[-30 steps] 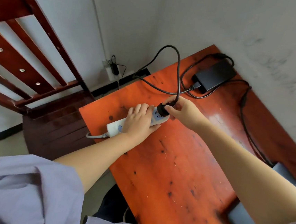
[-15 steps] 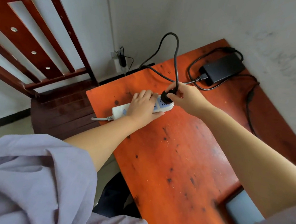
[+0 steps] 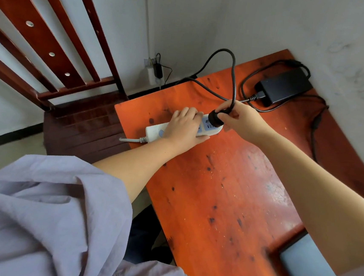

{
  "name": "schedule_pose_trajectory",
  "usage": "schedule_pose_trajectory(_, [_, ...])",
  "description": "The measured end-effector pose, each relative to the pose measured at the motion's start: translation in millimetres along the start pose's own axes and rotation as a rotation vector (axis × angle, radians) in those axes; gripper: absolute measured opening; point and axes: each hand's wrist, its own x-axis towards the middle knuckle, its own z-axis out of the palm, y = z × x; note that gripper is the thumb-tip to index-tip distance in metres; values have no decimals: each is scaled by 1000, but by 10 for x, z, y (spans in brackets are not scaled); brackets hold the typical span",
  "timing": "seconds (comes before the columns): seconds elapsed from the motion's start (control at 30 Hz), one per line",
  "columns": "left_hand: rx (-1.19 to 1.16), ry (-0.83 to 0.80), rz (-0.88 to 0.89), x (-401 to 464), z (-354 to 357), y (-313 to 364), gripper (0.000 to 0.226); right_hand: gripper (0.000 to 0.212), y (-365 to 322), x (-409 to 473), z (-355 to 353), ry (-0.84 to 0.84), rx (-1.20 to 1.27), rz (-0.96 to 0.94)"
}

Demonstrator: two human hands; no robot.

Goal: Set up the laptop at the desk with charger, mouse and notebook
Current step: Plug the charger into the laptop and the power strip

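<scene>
Plug [image 3: 215, 118] now seated in strip [image 3: 155, 130], between both hands.

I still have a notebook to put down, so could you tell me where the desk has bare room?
The desk is bare between the power strip and the laptop. The far corner is crowded by the charger and its cables.

There are two hands: a left hand [image 3: 184, 128] and a right hand [image 3: 243, 119]. One white power strip [image 3: 155, 130] lies near the desk [image 3: 226, 197] corner. One black plug [image 3: 215, 118]. One black charger box [image 3: 285, 85]. One wooden chair [image 3: 58, 48].
</scene>
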Motion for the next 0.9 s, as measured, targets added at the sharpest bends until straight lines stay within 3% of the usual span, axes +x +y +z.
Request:
schedule_pose_trajectory(0.5, [29, 5, 4, 1, 7, 1, 64, 9, -126, 67, 0, -38, -240, -125])
schedule_pose_trajectory(0.9, [-6, 6, 7, -1, -9, 1, 68, 9, -47, 33, -27, -11, -87, 10])
